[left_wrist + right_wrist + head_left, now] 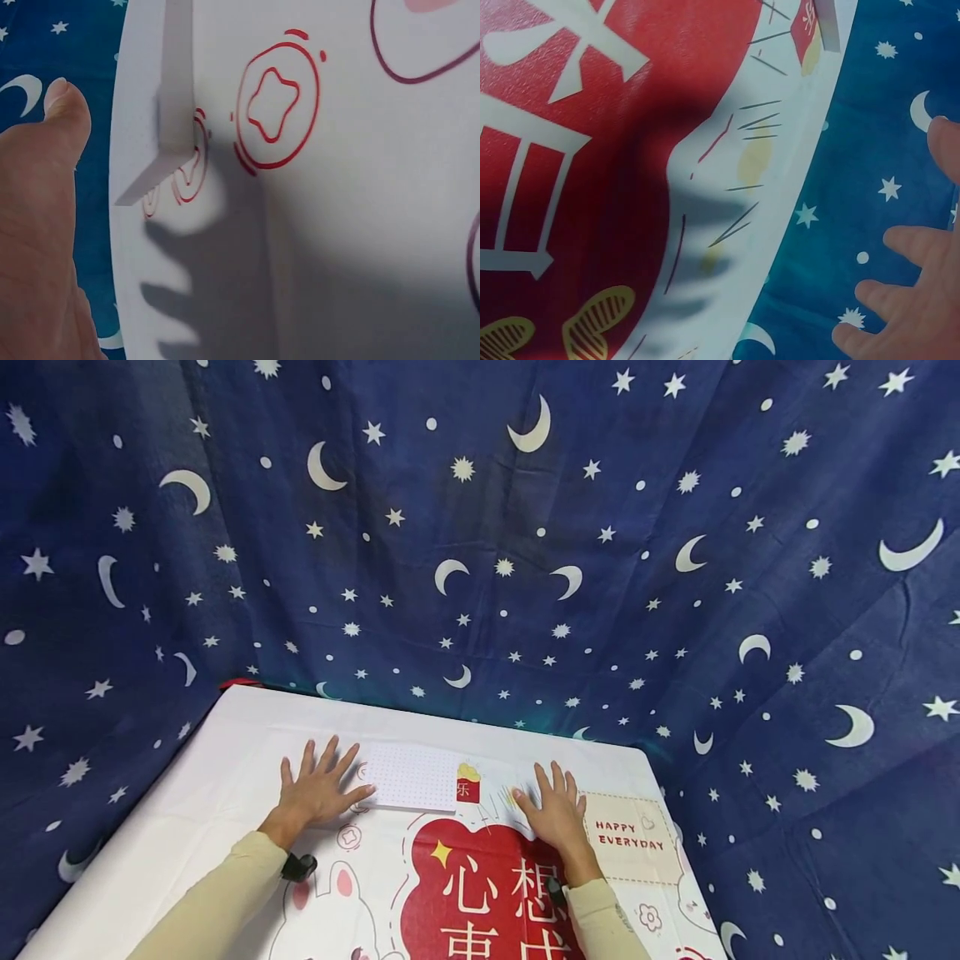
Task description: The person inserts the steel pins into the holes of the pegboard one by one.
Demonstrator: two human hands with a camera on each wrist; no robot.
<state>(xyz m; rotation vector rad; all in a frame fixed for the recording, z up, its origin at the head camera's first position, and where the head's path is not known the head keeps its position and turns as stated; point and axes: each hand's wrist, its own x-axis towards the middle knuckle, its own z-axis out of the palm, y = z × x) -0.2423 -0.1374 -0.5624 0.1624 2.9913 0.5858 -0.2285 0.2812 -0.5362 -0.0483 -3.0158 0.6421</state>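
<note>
A white slab (412, 777) with a grid of small dots lies flat near the table's far edge; its pale corner and side (176, 90) show in the left wrist view. Just left of it is my left hand (318, 789), fingers spread and holding nothing. My right hand (558, 814) is spread too, apart from the slab on its right, with nothing in its grasp. Both hands cast shadows on the cloth. Between slab and right hand lie several thin dark slivers (761, 120); whether loose or printed I cannot tell.
A white tablecloth (247, 735) covers the table, printed with a red patch (465, 852), a rabbit (333, 918) and a "HAPPY EVERYDAY" panel (633, 839). A dark blue star-and-moon curtain (480, 527) hangs behind the far edge and at both sides.
</note>
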